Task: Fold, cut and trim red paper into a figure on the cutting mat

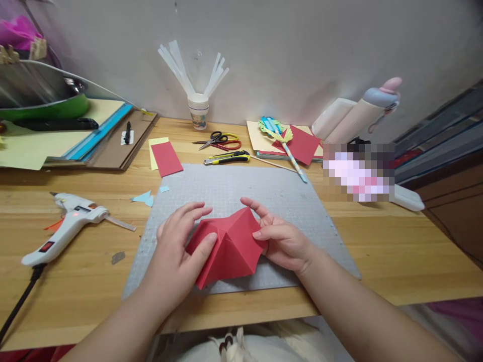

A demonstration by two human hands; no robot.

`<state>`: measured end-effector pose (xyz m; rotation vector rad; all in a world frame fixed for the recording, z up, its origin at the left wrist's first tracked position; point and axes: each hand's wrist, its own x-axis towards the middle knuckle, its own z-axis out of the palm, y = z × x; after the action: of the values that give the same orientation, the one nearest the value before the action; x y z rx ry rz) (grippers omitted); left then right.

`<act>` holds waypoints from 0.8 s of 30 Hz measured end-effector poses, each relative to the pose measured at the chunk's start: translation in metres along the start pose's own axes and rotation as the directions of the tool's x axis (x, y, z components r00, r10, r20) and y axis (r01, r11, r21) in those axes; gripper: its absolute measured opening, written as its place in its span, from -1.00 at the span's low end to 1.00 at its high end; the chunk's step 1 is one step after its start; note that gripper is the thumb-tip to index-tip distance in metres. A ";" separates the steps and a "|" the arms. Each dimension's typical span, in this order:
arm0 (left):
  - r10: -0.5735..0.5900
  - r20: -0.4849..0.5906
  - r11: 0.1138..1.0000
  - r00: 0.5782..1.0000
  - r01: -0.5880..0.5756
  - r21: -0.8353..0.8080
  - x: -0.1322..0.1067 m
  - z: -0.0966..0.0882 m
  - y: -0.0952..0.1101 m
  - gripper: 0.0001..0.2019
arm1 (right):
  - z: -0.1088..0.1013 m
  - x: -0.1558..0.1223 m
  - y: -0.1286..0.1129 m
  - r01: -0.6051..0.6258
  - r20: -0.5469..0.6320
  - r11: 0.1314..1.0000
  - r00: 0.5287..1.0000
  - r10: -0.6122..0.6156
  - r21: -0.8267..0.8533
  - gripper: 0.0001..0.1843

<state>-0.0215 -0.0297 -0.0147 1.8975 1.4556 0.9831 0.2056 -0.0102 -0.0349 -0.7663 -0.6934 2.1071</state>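
Observation:
A creased sheet of red paper (230,246), its folds fanning out from a raised middle, is held just above the grey cutting mat (294,201). My left hand (184,241) grips its left side, thumb on top near the middle and the other fingers behind or beyond the edge. On the right edge, my right hand (281,239) pinches the paper between the thumb in front and fingers partly hidden behind it. Small light blue paper scraps (144,198) lie by the mat's left edge.
At left lies a white glue gun (73,221) with its cord. Beyond the mat are a utility knife (226,158), scissors (213,141) and a paper cup (198,111) of glue sticks. Red paper (167,157) and a paper flower (283,138) flank them. A bottle (362,115) leans at right.

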 end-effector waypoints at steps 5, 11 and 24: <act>-0.014 -0.337 0.983 0.941 -0.049 -0.179 -0.030 -0.004 0.008 -0.83 | 0.003 -0.002 0.004 0.096 -0.056 0.995 0.994 -0.094 0.039 -0.23; -0.324 -0.106 0.812 0.940 0.219 -0.541 -0.044 0.014 -0.003 -0.55 | 0.012 -0.007 0.009 0.244 -0.105 0.965 0.966 -0.234 0.092 -0.30; -0.477 0.417 0.191 0.774 0.554 -0.810 -0.018 0.007 0.017 -0.53 | 0.018 -0.011 0.016 0.266 -0.071 0.953 0.958 -0.278 -0.146 -0.57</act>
<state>-0.0087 -0.0512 -0.0095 0.5008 0.9794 1.0060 0.1910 -0.0319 -0.0305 -0.7864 -0.8485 1.7791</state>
